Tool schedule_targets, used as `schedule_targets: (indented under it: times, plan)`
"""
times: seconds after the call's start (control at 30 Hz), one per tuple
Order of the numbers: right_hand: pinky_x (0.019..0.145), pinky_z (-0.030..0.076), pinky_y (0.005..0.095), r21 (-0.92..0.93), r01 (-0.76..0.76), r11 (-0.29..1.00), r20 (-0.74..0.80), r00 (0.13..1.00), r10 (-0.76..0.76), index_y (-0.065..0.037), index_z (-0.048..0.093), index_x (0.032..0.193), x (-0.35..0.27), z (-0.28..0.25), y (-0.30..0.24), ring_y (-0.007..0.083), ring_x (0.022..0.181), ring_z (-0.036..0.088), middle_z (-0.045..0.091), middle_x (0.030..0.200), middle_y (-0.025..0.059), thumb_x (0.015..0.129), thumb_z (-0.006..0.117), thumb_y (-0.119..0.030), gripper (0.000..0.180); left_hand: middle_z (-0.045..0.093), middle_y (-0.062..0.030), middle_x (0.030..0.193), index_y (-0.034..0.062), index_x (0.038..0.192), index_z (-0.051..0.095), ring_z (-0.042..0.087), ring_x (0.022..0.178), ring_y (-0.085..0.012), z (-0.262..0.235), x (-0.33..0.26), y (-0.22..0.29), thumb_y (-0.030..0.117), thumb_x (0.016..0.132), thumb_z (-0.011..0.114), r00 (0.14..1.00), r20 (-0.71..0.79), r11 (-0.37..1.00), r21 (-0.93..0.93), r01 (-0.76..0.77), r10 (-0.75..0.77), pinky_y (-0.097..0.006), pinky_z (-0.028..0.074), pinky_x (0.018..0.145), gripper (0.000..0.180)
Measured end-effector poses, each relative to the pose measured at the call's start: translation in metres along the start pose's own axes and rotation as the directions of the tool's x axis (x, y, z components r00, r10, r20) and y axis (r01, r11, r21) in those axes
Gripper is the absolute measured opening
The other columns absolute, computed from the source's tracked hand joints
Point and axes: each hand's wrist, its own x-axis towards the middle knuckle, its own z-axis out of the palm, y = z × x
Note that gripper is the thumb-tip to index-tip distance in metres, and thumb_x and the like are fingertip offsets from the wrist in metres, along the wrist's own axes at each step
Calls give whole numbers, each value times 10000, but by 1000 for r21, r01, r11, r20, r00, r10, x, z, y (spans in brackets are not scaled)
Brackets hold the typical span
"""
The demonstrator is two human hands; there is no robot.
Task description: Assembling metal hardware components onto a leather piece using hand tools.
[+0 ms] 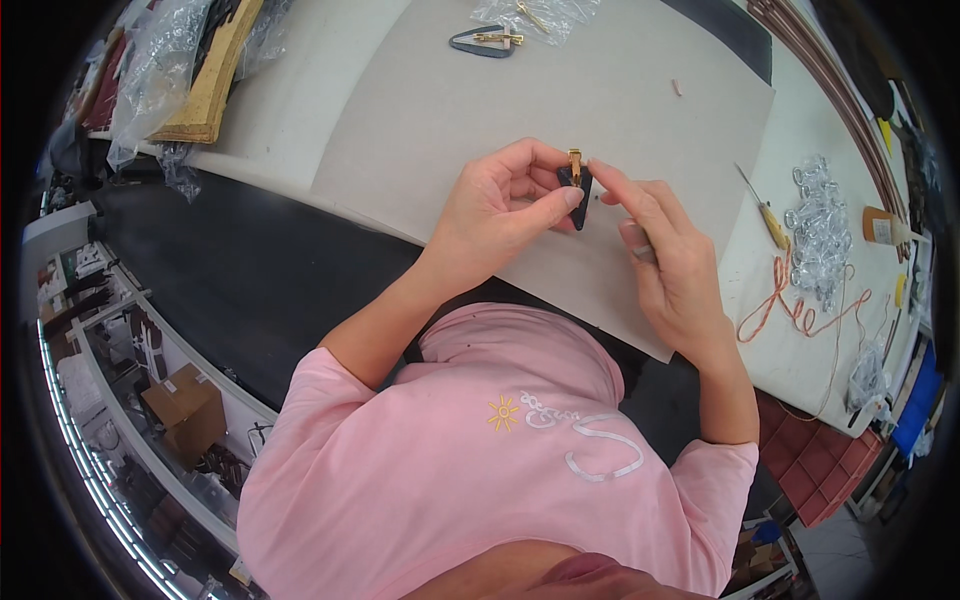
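Observation:
My left hand (500, 200) pinches a small dark, pointed leather-like tab (580, 213) between thumb and fingers, above the grey sheet. A gold metal clasp (575, 160) is on the tab and sticks up past its wide end. My right hand (668, 255) is close on the other side, its index fingertip against or very near the clasp. Its other fingers are curled, with a small greyish thing (643, 250) in them that I cannot make out. Farther off lies a similar dark tab (483, 41) with a gold clasp (500, 38) on it.
A grey sheet (400, 130) covers the white table. At the far edge is a clear bag (545, 15) with a gold piece. To the right lie a yellow-handled awl (772, 225), metal rings in plastic (820, 235), orange cord (778, 295) and a glue bottle (885, 228).

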Motion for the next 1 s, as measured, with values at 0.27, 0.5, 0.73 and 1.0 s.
schedule_targets:
  times: [0.27,0.5,0.73,1.0]
  plan:
    - [645,532,343,-462,214,861,86,977,-197,-109,663,1355,-5,2,15,204,770,665,639,945,38,723,625,101,666,680,-65,990,-45,1172,642,703,852,-119,2,0,-1,33,972,703,1000,-19,999,39,16,-16,-250,602,782,224]
    - [719,560,360,-481,26,876,-72,995,-69,-87,694,1248,-7,-3,12,258,720,643,704,1052,67,725,624,55,547,694,-96,1142,-24,1229,618,720,979,-161,-3,-4,3,20,988,692,1000,26,1000,4,-15,15,-293,621,832,256]
    - [678,530,335,474,-195,859,581,802,-138,-43,683,1238,-30,-36,1,233,620,578,727,932,94,809,625,45,442,670,-85,1091,-11,1278,589,729,985,-177,0,-7,14,-23,981,665,999,-9,994,-104,-42,42,-298,621,827,307]
    - [527,273,231,195,-350,916,-7,934,358,-28,710,1048,-22,-26,-5,41,607,374,530,712,-26,897,782,-117,191,672,-116,1072,-35,1209,574,727,1000,-179,14,-11,13,-28,981,653,1000,-26,992,-128,-17,13,-304,643,863,242]
